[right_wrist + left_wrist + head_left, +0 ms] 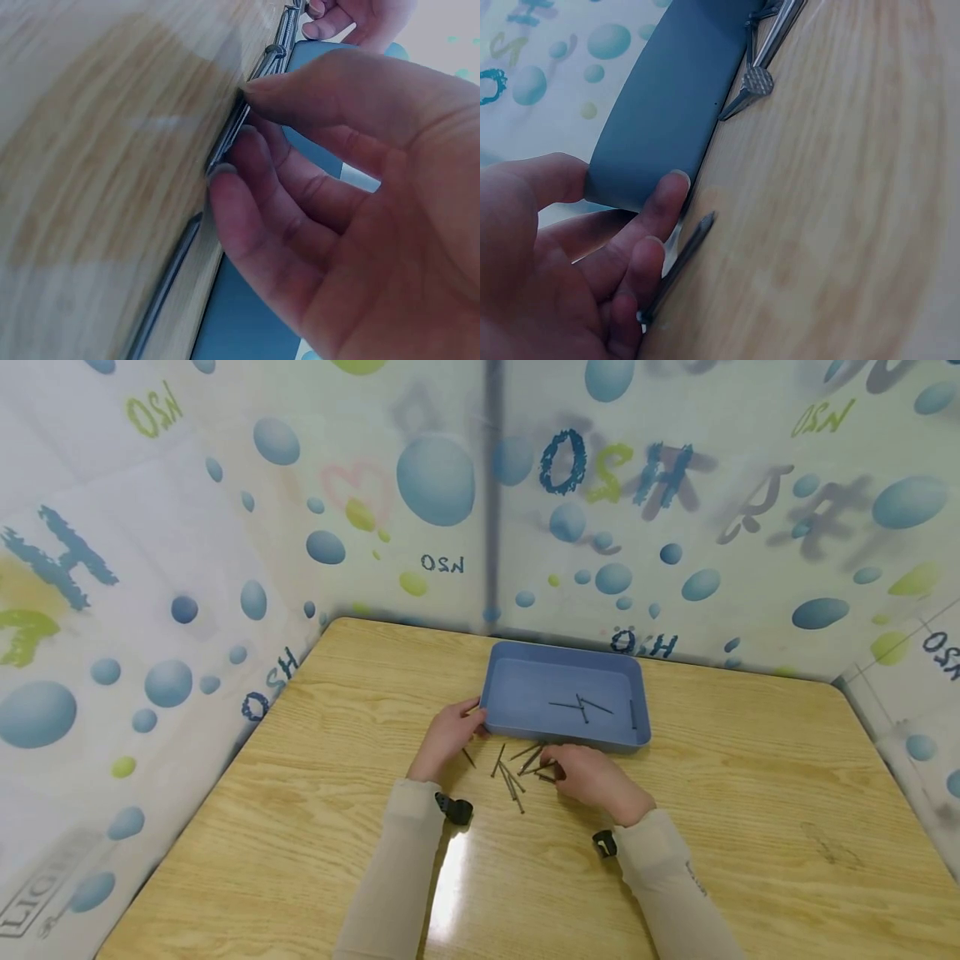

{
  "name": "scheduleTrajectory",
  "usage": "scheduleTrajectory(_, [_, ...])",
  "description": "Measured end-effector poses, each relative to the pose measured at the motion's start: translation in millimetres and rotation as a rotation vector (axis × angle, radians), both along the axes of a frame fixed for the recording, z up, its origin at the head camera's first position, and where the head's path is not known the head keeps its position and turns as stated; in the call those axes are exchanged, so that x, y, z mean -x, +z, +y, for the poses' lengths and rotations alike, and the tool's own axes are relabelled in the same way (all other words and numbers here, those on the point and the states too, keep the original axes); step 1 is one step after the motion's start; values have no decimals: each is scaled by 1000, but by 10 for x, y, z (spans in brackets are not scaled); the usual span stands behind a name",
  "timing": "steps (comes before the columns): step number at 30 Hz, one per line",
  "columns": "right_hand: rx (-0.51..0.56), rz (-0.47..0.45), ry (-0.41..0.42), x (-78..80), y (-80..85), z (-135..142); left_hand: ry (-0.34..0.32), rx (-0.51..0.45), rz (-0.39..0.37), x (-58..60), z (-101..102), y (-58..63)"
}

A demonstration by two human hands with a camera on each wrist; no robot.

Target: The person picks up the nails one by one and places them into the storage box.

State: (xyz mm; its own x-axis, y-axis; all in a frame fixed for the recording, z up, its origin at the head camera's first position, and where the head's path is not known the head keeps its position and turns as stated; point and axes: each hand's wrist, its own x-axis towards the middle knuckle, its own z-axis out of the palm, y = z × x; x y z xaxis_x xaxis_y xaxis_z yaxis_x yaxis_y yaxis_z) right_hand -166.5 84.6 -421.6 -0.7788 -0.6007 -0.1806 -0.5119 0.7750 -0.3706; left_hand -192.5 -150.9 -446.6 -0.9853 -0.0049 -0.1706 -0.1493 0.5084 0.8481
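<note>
Nails and a tray under two bare hands, as I see them from the room. The blue tray (517,693) sits toward the far edge of the wooden table (750,777), one long wall facing the person. Left hand (452,735): fingers bent about the tray's near left corner, gripping it from both sides. A single nail (679,270) lies on the table just beside these fingers. Right hand (592,774): thumb and fingers bent, tips at nails just before the middle of the near wall; whether one is pinched or merely touched, I cannot tell. Loose nails (508,772) lie along the tray's near edge at differing angles, several crossing. Inside the tray, three nails (583,707) cross a little right of the middle; one more nail (632,714) lies along the right wall.

The step in hand appears to be taking up loose nails. Thin shanks lying flat are probably best pinched near mid-length between thumb and forefinger, one end tilted up first if the fingertips cannot get beneath. Uncrossed nails should come away most cleanly; a crossed one, drawn sideways, could drag its neighbours. Fingertips do well to avoid the points. A steady left grip on the corner should keep the tray from sliding if knocked.
</note>
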Motion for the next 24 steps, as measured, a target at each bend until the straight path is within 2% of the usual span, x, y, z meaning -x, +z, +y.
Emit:
scheduleTrajectory(14, [-14, 28, -32, -28, 9, 26, 1, -15, 1, -8, -2, 1])
scheduleTrajectory(24, [-19, 13, -48, -7, 21, 29, 8, -23, 0, -5, -1, -2])
